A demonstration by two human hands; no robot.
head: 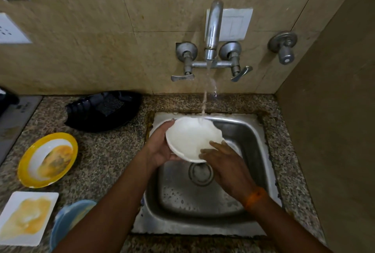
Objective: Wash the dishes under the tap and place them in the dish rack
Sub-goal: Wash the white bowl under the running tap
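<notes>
A white bowl [190, 136] is tilted over the steel sink [251, 131], and water from the wall tap [213, 29] runs onto its far rim. My left hand [160, 145] grips the bowl by its left rim and underside. The straight fingers of my right hand [225, 163] press on the bowl's inside at its near right edge. The black dish rack [103, 110] lies on the counter left of the sink, holding no dishes that I can see.
On the granite counter at the left are a soiled yellow-rimmed plate [47, 160], a soiled white square plate [27, 218] and a blue dish [71, 220] partly hidden by my left arm. The walls close in behind and at the right.
</notes>
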